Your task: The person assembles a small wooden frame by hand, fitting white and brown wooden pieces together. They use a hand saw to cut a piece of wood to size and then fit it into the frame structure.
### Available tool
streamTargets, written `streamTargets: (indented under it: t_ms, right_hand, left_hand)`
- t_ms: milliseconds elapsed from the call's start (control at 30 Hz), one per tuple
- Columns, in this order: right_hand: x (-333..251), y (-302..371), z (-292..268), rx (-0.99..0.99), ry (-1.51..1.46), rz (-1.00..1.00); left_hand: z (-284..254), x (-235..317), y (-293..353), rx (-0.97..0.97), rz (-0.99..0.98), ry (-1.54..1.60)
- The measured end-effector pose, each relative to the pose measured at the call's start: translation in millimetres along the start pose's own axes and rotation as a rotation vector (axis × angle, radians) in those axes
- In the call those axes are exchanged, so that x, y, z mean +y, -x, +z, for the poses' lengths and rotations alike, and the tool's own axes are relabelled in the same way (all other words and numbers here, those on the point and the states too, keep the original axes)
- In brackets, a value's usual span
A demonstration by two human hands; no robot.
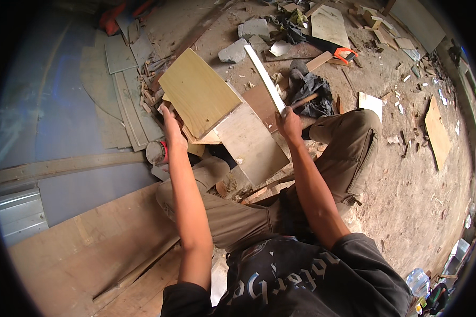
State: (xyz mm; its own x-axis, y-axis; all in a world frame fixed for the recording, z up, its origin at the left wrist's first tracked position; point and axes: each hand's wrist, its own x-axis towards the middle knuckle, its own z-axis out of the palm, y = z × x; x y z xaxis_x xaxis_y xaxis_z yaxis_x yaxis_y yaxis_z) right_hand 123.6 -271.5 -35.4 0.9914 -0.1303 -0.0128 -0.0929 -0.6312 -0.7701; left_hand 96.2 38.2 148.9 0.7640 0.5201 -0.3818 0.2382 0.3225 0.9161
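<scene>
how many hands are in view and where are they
2: left hand at the lower left of the yellowish panel; right hand at the lower end of the white strip.

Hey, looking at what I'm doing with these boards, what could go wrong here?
Your bare left hand is at the yellowish panel's edge, so splinters or a pinch seem possible.
Your right hand grips one end of the long white strip; its far end could swing and knock something.
The orange-handled saw lies among floor scraps beyond, so reaching there might risk a cut.
</scene>
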Motion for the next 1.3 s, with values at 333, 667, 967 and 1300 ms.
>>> streamTargets:
  t_ms: [333,667,967,1300]
  right_hand:
    - [84,25,59,-0.197,0.117,0.117]
    - [-29,-11,-2,-0.674,-0.249,0.206]
    - [-96,38,-37,-0.977,-0.477,0.008]
    - [-126,82,6,-0.648,-0.309,-0.283]
  left_hand:
    - [18,-23,46,0.032,0.099,0.050]
    - [8,-26,40,0.003,0.106,-0.043]
    - [-77,-38,54,-0.075,0.155,0.100]
    - [-137,-47,60,0.335,0.049,-0.149]
